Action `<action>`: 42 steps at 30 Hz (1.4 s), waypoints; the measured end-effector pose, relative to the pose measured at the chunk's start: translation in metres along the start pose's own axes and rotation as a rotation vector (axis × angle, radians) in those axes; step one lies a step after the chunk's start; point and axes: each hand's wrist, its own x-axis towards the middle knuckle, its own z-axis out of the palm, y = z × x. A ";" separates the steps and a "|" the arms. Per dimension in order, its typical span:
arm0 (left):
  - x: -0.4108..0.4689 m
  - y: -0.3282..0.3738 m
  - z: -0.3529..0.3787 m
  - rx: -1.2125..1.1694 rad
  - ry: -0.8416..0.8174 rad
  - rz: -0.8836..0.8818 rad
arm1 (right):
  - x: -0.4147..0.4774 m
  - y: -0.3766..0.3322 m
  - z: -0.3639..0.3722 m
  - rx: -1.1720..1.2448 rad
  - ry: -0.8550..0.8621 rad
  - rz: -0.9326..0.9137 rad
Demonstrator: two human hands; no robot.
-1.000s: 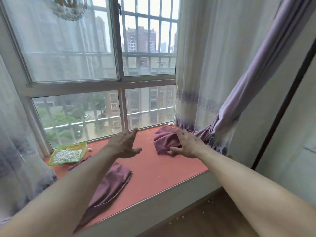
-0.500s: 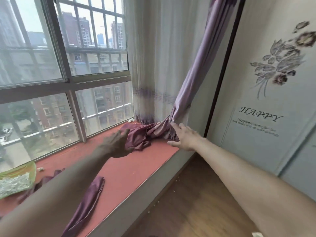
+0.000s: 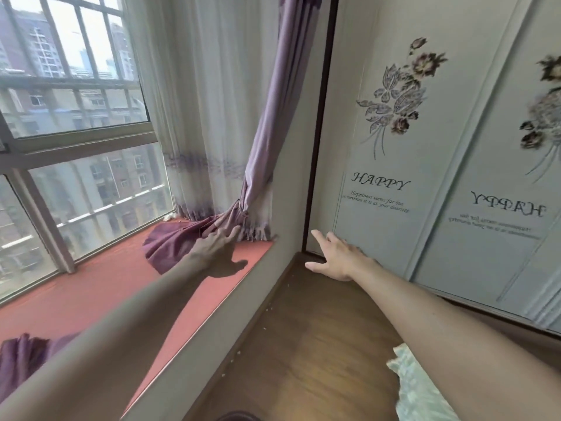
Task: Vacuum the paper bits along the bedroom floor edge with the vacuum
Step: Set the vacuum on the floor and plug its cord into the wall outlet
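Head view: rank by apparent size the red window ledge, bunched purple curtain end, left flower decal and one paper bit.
Largest: red window ledge.
Then bunched purple curtain end and left flower decal, too alike to rank.
Smallest: paper bit.

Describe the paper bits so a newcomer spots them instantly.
Below the red window ledge, its pale front wall meets the wooden floor. The paper bits lie scattered along that joint. They are tiny white specks, unlike the large pale cloth at bottom right.

We note a home bedroom: curtains (image 3: 212, 117) and window (image 3: 76, 86) at left, red window seat (image 3: 106, 284), flower-printed wardrobe doors (image 3: 394, 238) at right, wood floor (image 3: 303, 344), bedding (image 3: 419, 396) lower right.
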 end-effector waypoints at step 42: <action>0.101 0.153 0.344 0.055 -0.639 0.519 | -0.036 0.121 0.366 0.450 -0.499 0.609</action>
